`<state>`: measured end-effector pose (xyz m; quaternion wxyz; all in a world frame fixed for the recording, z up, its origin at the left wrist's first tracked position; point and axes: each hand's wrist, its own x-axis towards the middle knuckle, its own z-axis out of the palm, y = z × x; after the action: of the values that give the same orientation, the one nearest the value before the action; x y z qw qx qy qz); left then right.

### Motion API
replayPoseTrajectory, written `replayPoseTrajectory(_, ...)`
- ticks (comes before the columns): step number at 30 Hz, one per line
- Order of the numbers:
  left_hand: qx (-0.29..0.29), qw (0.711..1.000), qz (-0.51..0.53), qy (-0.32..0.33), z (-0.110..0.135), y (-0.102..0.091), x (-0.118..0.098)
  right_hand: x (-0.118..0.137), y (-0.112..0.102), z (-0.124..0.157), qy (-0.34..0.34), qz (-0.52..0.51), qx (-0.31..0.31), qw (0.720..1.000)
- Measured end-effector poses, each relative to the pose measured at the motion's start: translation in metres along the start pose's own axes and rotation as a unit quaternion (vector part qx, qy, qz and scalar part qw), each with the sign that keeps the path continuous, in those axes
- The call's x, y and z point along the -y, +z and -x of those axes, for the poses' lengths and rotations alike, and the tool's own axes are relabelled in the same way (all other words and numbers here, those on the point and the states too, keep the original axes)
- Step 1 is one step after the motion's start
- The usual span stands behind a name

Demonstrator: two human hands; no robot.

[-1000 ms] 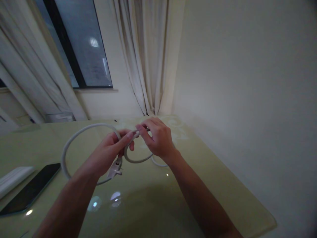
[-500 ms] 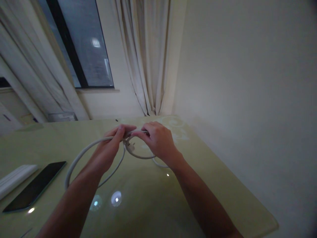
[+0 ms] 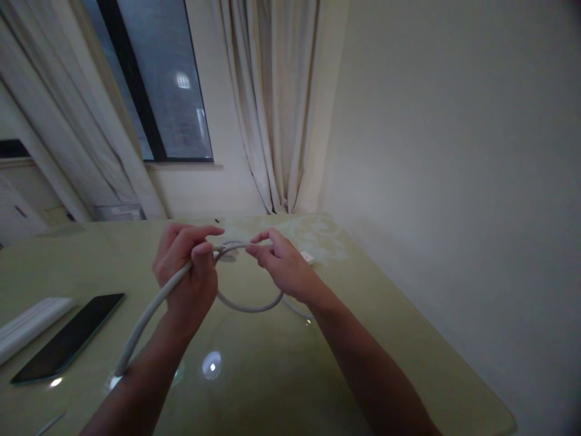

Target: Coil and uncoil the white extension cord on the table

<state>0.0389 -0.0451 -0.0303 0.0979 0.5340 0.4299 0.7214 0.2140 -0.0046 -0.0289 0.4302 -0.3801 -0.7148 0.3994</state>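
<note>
A thick white cable (image 3: 149, 309) runs in loops over a glossy pale green table (image 3: 272, 375). My left hand (image 3: 188, 269) is wrapped round it, fingers curled, held above the table. My right hand (image 3: 281, 266) pinches the same cable just to the right, thumb and forefinger together. Between and below the hands a loop of the cable (image 3: 249, 307) hangs toward the tabletop. The long part slopes down left past my left forearm to the table. A small white piece (image 3: 307, 257) lies on the table just beyond my right hand.
A dark phone (image 3: 68, 345) lies face up at the left, beside a white oblong object (image 3: 31, 327). Behind the table are a window (image 3: 154, 91) and pale curtains (image 3: 276, 103). A bare wall (image 3: 454, 181) closes the right side.
Both hands rose and drew slightly apart. The wide loop on the left has been pulled straighter. The plug that hung under my left hand is out of sight.
</note>
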Motion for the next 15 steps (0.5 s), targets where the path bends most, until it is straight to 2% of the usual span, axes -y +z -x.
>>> replayPoseTrajectory(4, -0.009, 1.0, 0.0, -0.009, -0.004, -0.008, -0.004, -0.002, 0.003, -0.002, -0.045, -0.048, -0.047, 0.997)
replayPoseTrajectory(6, -0.044, 0.999, 0.005, -0.008, -0.01, -0.007, -0.008, -0.002, 0.003, -0.004, -0.078, -0.048, -0.061, 0.994)
replayPoseTrajectory(8, -0.082, 0.995, 0.037, -0.035, -0.017, -0.006, -0.013, -0.001, 0.003, -0.005, -0.092, -0.021, -0.075, 0.993)
replayPoseTrajectory(11, -0.105, 0.987, 0.096, -0.074, -0.026, -0.008, -0.021, 0.001, 0.002, -0.005, -0.092, 0.061, -0.083, 0.99)
replayPoseTrajectory(13, -0.101, 0.988, 0.096, -0.071, -0.029, -0.012, -0.025, 0.002, 0.001, -0.005, -0.101, 0.107, -0.08, 0.986)
replayPoseTrajectory(14, -0.083, 0.991, 0.078, -0.068, -0.029, -0.014, -0.026, 0.002, 0.0, -0.005, -0.107, 0.117, -0.073, 0.985)
replayPoseTrajectory(15, -0.038, 0.995, 0.051, -0.074, -0.029, -0.016, -0.026, 0.002, -0.001, -0.004, -0.11, 0.112, -0.061, 0.986)
